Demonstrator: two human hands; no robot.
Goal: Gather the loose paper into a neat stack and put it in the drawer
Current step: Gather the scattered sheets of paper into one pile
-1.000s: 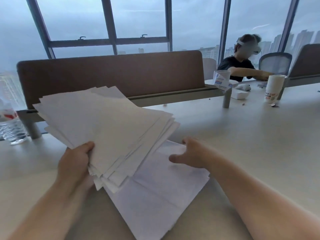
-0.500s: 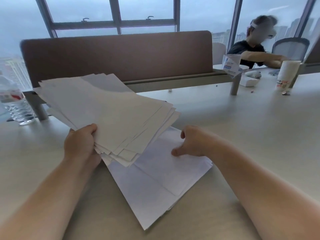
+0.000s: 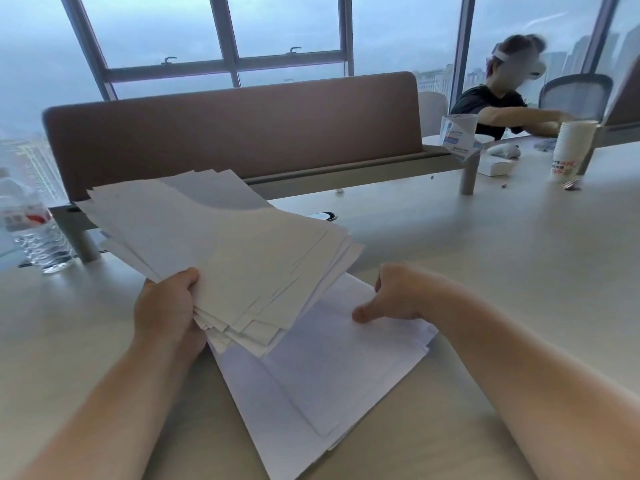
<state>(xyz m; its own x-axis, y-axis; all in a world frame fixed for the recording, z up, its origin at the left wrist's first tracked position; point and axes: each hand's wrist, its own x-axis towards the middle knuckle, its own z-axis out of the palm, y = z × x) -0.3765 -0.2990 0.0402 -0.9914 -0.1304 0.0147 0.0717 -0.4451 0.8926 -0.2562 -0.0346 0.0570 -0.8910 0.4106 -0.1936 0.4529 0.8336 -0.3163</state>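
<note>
Paper (image 3: 221, 244) fanned unevenly in left hand (image 3: 166, 313); right hand (image 3: 398, 296) pinches flat sheets (image 3: 329, 386).

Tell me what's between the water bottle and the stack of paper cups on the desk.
In the head view, the fanned bundle of paper held up by the left hand lies between the bottle and cups; beyond it, bare desk.

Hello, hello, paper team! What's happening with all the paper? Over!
Left hand grips fanned paper bundle. Right hand on loose sheets on desk. Nothing in the way.
</note>
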